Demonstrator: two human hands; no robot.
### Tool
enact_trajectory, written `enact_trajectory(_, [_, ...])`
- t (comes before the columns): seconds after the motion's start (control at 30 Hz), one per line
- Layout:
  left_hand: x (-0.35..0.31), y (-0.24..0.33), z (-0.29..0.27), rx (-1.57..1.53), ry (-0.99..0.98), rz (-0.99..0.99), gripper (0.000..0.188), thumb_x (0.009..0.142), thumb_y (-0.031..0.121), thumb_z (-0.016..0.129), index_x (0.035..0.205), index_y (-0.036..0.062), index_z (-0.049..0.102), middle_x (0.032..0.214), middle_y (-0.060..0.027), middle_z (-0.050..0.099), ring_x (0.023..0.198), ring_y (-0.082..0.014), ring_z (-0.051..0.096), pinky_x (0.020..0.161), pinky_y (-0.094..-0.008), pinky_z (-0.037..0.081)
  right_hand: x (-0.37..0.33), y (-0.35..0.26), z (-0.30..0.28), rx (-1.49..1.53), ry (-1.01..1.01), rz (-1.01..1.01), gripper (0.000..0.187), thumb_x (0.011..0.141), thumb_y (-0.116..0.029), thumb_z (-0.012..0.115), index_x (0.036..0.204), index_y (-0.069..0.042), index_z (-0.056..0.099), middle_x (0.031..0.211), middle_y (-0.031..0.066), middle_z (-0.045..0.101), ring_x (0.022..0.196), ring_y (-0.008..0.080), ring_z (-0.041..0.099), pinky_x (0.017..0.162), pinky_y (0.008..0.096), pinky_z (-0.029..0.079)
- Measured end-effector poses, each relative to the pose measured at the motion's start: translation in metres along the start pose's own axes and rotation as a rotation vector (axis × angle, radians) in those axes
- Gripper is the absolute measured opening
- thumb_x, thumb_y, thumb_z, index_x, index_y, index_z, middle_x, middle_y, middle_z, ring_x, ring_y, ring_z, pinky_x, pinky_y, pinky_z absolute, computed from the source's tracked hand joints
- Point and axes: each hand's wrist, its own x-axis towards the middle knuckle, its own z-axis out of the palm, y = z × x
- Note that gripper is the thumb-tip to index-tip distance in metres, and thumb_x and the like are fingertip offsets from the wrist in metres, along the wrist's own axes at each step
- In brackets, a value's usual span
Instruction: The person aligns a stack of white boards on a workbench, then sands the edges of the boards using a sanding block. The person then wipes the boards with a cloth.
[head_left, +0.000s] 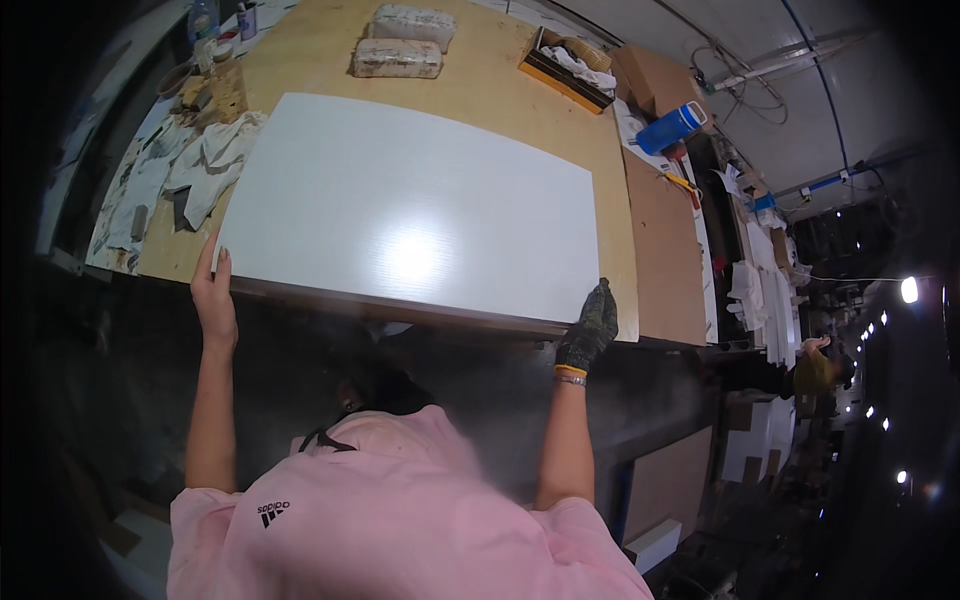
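A large white rectangular panel [330,190] lies flat on the workbench [490,60], its smooth top reflecting a bright light. Its near edge sits at the bench's front. At the near left corner, my bare left hand [213,300] grips the panel's side, thumb and fingers around the edge. My right hand [592,325], in a dark work glove with a yellow cuff, holds the near right corner; its fingers are partly hidden. The panel's underside is out of sight.
Two wrapped blocks [398,58] sit beyond the panel. Crumpled white rags [215,165] lie left of it. Toward the far right are an open box [568,68] with cloth inside, a blue bottle [670,128] and a brown board [665,250]. Another person [815,370] stands far right.
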Motion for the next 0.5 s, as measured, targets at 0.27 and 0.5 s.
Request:
enact_trajectory(0.27, [0.023,-0.042,0.016,0.239,0.318,0.144,0.033,0.1,0.026,0.063,0.114,-0.0031,0.069,0.105,-0.0061,0.07,0.093,-0.0137,0.057,0.089,-0.0292,0.046,0.014,-0.013,0.012,-0.65,-0.001,-0.042,0.03,0.1,-0.023,0.06,0.104,0.005,0.07,0.094,0.016,0.073,0.082,0.0269,0.067,0.077,0.0393,0.052])
enact_trajectory(0.5, [0.027,-0.057,0.006,0.209,0.319,0.115,0.045,0.103,0.032,0.056,0.116,-0.0091,0.067,0.103,-0.01,0.072,0.095,-0.0156,0.062,0.087,-0.0297,0.047,-0.007,0.006,0.007,-0.211,0.019,-0.119,0.027,0.102,-0.018,0.058,0.111,0.006,0.067,0.104,0.016,0.07,0.088,0.0239,0.065,0.085,0.0347,0.052])
